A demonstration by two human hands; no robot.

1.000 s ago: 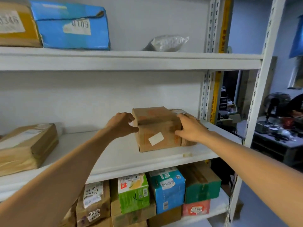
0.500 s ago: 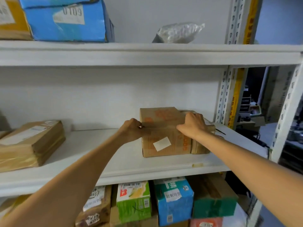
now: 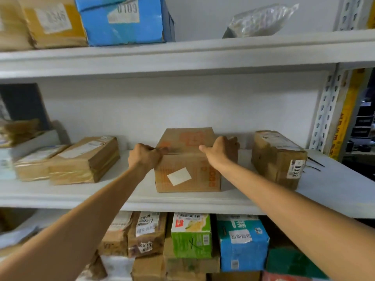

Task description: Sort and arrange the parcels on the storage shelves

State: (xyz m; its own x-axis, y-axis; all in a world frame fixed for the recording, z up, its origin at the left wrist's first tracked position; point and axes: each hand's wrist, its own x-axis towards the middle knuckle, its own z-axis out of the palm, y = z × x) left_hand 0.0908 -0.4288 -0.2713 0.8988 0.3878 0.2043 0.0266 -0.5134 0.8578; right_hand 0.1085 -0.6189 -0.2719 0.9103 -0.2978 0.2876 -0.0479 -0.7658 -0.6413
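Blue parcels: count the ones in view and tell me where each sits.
2. The upper blue box stands on the top shelf, right of a yellow-brown box. The lower blue box stands under the middle shelf, right of the green box. Others may be hidden behind.

A box point(image 3: 187, 173) sits centre-frame on the middle shelf point(image 3: 182, 201), left hand point(image 3: 145, 157) and right hand point(image 3: 220, 152) gripping its top edges; a parcel point(image 3: 278, 159) stands apart at right, packets point(image 3: 85, 161), possibly stacked, at left.

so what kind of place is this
Likely a parcel storeroom or courier depot: white metal shelves hold taped brown cardboard parcels, a brown box stickered 0332, and the white-labelled brown cardboard box that the left hand and right hand grip.
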